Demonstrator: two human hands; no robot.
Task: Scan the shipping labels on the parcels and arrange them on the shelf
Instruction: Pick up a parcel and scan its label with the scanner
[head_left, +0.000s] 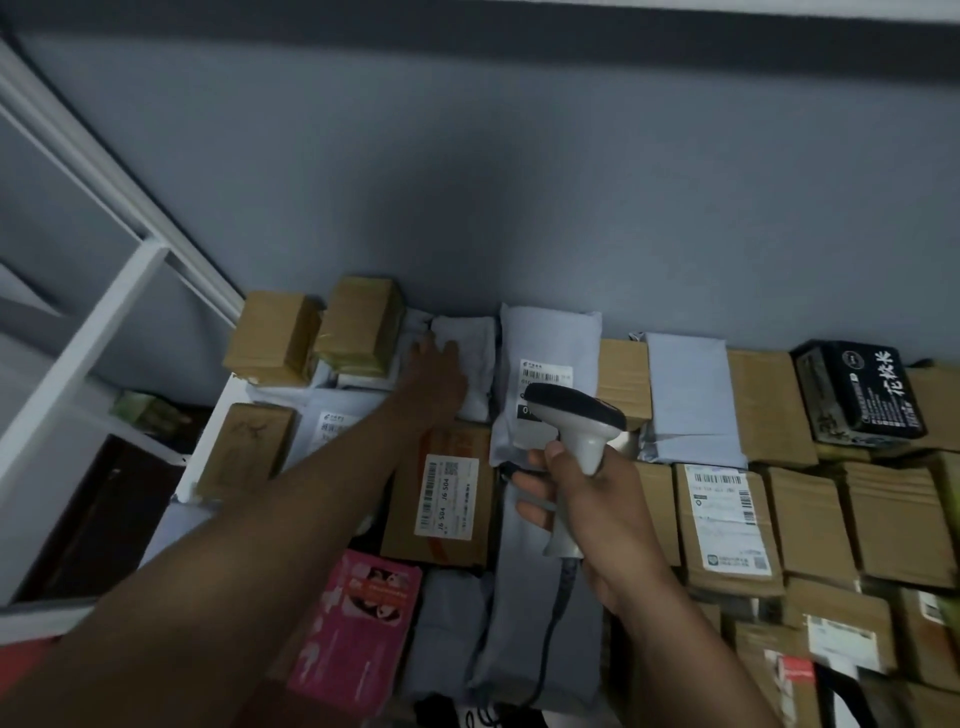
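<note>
Left hand (434, 382) flat, fingers straight, on a grey mailer (470, 364); right hand (592, 512) wrapped round the scanner (574, 441), its cord (545, 654) cut off below.

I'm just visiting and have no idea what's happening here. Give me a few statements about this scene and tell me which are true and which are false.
1. The right hand holds a barcode scanner. True.
2. The left hand holds a pen. False: it rests with fingers spread on a grey mailer bag and holds nothing.
3. The pink packet lies at the near edge of the parcels. True.
4. The black packet with white characters lies at the far left. False: it lies at the far right, near the wall.
5. The scanner is cordless. False: a dark cable runs down from its handle.
</note>
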